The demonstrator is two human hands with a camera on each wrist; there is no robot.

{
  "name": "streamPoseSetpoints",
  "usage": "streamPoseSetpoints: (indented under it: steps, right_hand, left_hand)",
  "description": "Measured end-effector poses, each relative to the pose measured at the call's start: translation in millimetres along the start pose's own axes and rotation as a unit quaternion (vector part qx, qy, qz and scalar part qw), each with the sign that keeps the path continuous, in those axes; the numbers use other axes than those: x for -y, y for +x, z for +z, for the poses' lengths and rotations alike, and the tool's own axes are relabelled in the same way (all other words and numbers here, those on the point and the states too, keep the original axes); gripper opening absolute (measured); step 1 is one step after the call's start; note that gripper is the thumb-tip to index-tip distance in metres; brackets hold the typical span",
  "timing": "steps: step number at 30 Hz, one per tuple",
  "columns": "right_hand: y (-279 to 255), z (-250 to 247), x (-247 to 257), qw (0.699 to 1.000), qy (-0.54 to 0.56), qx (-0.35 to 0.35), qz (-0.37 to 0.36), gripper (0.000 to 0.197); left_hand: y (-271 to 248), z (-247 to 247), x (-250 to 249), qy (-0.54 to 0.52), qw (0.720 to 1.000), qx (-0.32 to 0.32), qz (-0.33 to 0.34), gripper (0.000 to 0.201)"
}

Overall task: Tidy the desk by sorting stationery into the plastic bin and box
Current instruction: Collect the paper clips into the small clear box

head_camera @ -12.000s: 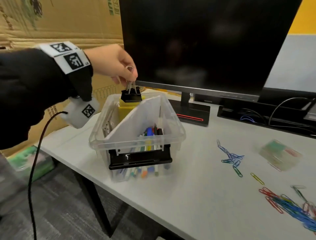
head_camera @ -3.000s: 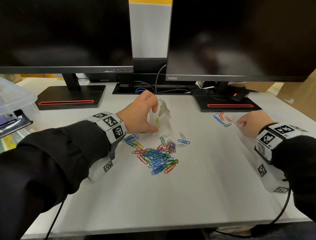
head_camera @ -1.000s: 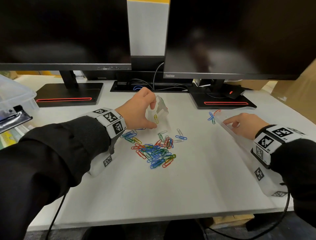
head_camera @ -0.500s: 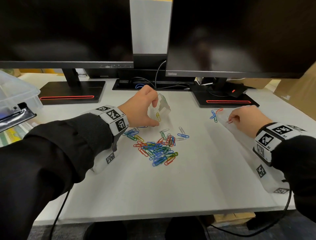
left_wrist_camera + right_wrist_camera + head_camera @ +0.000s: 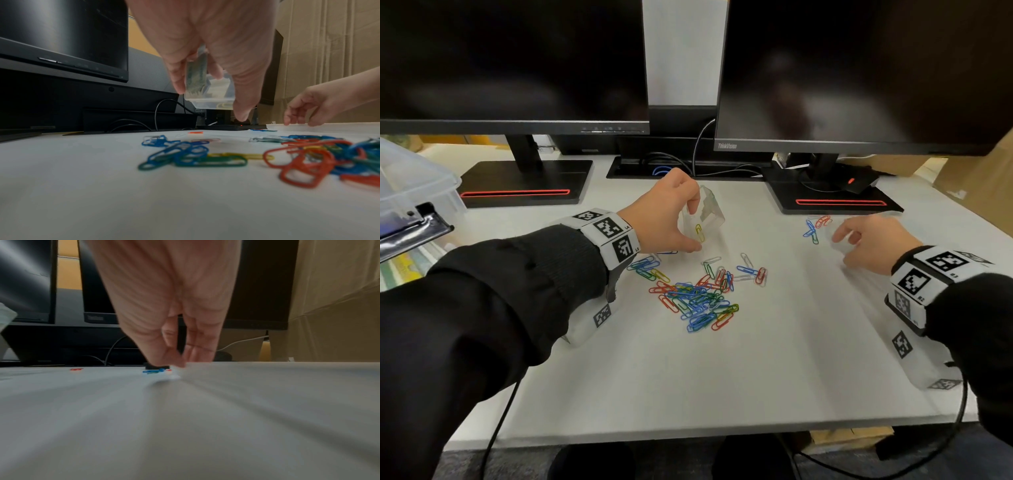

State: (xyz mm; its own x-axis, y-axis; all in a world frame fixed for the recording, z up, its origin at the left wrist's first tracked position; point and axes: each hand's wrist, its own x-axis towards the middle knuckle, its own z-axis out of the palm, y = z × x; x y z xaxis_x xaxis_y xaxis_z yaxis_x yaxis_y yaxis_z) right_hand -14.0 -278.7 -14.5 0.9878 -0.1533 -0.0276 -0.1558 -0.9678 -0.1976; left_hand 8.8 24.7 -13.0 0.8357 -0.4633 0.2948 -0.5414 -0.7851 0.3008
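Counter: a white surface, its near edge closest to the viewer, bare along the front.
Sleeves: black, with white coded bands at both wrists.
Paper clip pile: a loose heap of blue, red, green and yellow clips lying on the counter between the two hands, a little nearer the left one; a few stray clips lie around its edges.
Left hand: raised just behind the pile, thumb below and fingers above, pinching a small clear plastic box.
Small clear plastic box: held tilted off the counter in the left hand; one yellow clip shows inside through the wall. The left wrist view shows the same box clamped between thumb and fingers.
Right hand: low over the counter at the right, fingers curled downward with the tips together at the surface; the picture is blurred, so I cannot tell whether it grips anything.
Small clip group: a few blue, red and green clips just left of the right hand's fingertips, well apart from the main pile.
Plastic bin: clear, at the far left edge of the counter, only partly in view.
Monitors: two dark screens on black stands at the back, with cables between them.
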Motion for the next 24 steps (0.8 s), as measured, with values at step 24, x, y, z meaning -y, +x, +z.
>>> streamPoseSetpoints:
  steps: [24]
  right_hand:
    - [41,6,33,0.987,-0.087,0.128,-0.040,0.038]
  left_hand:
    - [3,0,2,-0.011,1.000,-0.003,-0.009,0.046]
